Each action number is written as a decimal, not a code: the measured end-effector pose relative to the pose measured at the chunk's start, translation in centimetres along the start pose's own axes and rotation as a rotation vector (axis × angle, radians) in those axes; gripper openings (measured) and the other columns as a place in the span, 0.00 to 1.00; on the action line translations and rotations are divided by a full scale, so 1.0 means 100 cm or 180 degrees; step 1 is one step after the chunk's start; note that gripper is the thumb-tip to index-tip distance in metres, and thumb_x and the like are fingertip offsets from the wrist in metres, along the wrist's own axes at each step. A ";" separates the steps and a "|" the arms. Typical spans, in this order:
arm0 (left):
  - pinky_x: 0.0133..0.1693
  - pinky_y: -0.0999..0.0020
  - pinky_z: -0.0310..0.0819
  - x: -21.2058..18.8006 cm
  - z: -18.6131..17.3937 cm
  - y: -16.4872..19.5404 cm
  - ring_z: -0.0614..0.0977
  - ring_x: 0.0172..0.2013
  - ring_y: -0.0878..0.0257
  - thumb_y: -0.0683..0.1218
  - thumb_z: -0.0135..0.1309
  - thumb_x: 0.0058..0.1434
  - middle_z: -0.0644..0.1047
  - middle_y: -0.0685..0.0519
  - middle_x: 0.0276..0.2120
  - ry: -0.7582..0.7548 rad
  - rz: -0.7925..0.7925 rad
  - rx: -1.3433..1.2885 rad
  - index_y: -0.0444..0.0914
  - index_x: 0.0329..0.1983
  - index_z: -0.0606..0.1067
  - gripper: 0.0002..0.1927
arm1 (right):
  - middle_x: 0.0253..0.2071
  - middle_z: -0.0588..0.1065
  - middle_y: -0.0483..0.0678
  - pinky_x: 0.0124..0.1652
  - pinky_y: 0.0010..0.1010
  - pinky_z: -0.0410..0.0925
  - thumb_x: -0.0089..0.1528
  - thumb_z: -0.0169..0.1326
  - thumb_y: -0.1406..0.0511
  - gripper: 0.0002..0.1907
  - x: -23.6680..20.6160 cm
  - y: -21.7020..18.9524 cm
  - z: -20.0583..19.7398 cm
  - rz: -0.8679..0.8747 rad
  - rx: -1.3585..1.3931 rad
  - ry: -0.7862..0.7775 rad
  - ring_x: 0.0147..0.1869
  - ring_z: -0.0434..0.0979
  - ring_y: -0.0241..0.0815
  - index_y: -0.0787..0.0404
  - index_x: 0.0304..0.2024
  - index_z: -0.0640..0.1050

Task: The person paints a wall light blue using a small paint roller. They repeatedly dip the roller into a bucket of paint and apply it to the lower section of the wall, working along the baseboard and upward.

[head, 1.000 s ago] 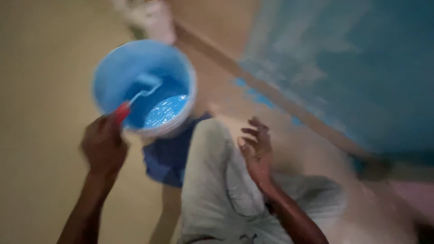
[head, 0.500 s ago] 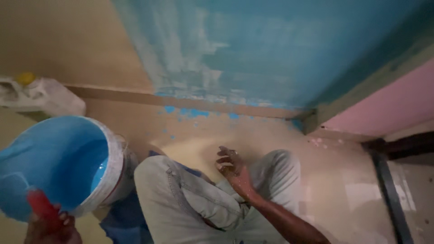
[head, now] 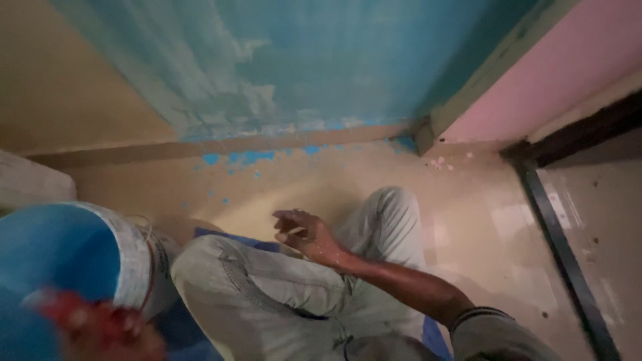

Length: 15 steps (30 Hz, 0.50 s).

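Paint bucket [head: 134,257] sits at bottom-left of the floor [head: 468,220], white outside, blue paint coating the inside; it stands just beside the person's bent left knee [head: 221,267]; red brush handle [head: 73,314] shows blurred over the bucket's near rim; left hand [head: 117,337] is at the bottom-left edge, heavily blurred, seemingly around that handle, but grip can't be confirmed; right hand [head: 304,230] rests above the grey-trousered lap, fingers loosely curled and half open, holding nothing, paint flecks on the fingers; blue cloth [head: 234,237] lies on the floor under the legs, touching the bucket's base area; blue paint drips [head: 244,159] spot the floor along the skirting [head: 200,148]; blue-painted wall [head: 321,60] rises behind it, patchy at left; pink wall [head: 555,73] at upper right; dark floor strip [head: 562,247] runs down the right side.
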State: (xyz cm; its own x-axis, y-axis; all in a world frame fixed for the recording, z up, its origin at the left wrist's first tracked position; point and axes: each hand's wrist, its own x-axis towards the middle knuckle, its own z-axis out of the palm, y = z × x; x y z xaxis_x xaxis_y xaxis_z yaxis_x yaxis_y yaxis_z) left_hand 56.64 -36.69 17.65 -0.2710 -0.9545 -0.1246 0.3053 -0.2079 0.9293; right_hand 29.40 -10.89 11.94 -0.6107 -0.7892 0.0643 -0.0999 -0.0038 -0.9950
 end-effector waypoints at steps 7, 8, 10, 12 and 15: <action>0.21 0.80 0.64 -0.003 0.121 -0.121 0.76 0.24 0.70 0.41 0.59 0.67 0.77 0.53 0.33 -0.0918 0.0024 -0.1165 0.37 0.59 0.73 0.18 | 0.54 0.78 0.54 0.53 0.39 0.76 0.68 0.55 0.59 0.25 0.030 0.005 -0.005 0.0246 0.0604 0.0088 0.56 0.80 0.47 0.65 0.64 0.73; 0.21 0.79 0.64 -0.007 0.138 -0.143 0.76 0.25 0.70 0.39 0.60 0.65 0.77 0.55 0.34 -0.0873 0.0241 -0.0959 0.38 0.58 0.72 0.19 | 0.55 0.78 0.54 0.53 0.40 0.76 0.68 0.54 0.58 0.26 0.037 0.010 -0.008 0.0400 0.0829 0.0142 0.56 0.80 0.47 0.65 0.64 0.73; 0.19 0.78 0.64 -0.009 0.177 -0.183 0.75 0.23 0.70 0.38 0.61 0.62 0.76 0.56 0.32 -0.0886 0.0343 -0.0511 0.38 0.58 0.73 0.20 | 0.56 0.78 0.56 0.54 0.40 0.76 0.68 0.53 0.54 0.29 0.051 0.020 -0.015 0.0445 0.0907 0.0393 0.57 0.80 0.48 0.66 0.64 0.73; 0.20 0.77 0.64 -0.016 0.208 -0.214 0.73 0.21 0.72 0.40 0.59 0.63 0.76 0.57 0.28 -0.0997 0.0105 -0.0432 0.38 0.57 0.74 0.19 | 0.57 0.78 0.57 0.55 0.40 0.75 0.67 0.52 0.51 0.31 0.062 0.033 -0.023 0.0485 0.0934 0.0627 0.58 0.80 0.49 0.67 0.64 0.73; 0.22 0.75 0.63 -0.036 0.234 -0.247 0.70 0.22 0.71 0.42 0.60 0.66 0.75 0.57 0.29 -0.1092 -0.0211 -0.0271 0.35 0.57 0.76 0.16 | 0.58 0.77 0.58 0.55 0.40 0.74 0.66 0.53 0.50 0.34 0.066 0.051 -0.038 0.0606 0.0916 0.0931 0.59 0.79 0.49 0.67 0.65 0.72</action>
State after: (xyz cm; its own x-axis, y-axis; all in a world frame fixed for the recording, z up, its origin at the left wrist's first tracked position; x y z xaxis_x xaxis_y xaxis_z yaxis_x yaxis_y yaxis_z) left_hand 28.73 -23.08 3.29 -0.5789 -0.8141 -0.0461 0.3479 -0.2977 0.8890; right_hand 21.86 -13.74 7.57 -0.7975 -0.5859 -0.1442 0.2330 -0.0786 -0.9693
